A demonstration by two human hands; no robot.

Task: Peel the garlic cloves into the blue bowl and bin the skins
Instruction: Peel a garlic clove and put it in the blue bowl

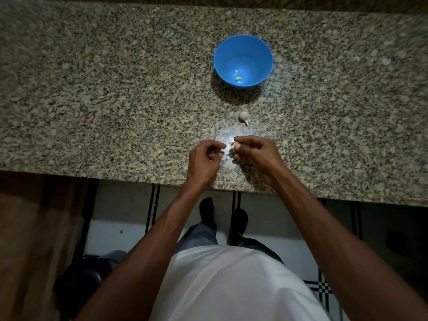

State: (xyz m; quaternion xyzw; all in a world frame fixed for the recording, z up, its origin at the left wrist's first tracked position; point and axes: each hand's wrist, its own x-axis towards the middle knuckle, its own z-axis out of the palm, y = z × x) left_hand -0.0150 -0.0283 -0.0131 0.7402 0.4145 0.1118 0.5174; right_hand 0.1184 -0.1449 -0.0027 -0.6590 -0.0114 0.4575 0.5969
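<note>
Both hands over the near edge of the granite counter (92, 89), just below centre frame. Right hand (252, 154) has fingers curled around a garlic clove (234, 145); pale tip of the clove pokes out at the hand's 9 o'clock, toward the other hand. Left hand (203, 158) is curled, fingertips drawn together right beside the clove. Looks like it pinches a scrap of skin (224, 152), but that spot is blown out by a bright light patch, so I can't tell for sure what's between the fingers. The two hands are nearly touching at the clove.

Garlic head (244, 117) sits on the counter at 12 o'clock from the hands, near them, stem pointing back toward the person. Apart from both hands, nothing touching it.

Blue bowl (231, 49) further out, 12 o'clock from the garlic head, well apart from the hands. Upright, round, casting a shadow toward the person. One peeled clove (238, 78) inside, lying at the bottom on the near side, about 6 o'clock within the bowl.

Below the counter edge: tiled floor (111, 228) with dark stripe lines, person's feet in dark socks, grey trousers, white shirt (231, 286). Dark round object at 7 o'clock on the floor, too dim to identify. Brown surface along the left edge.
</note>
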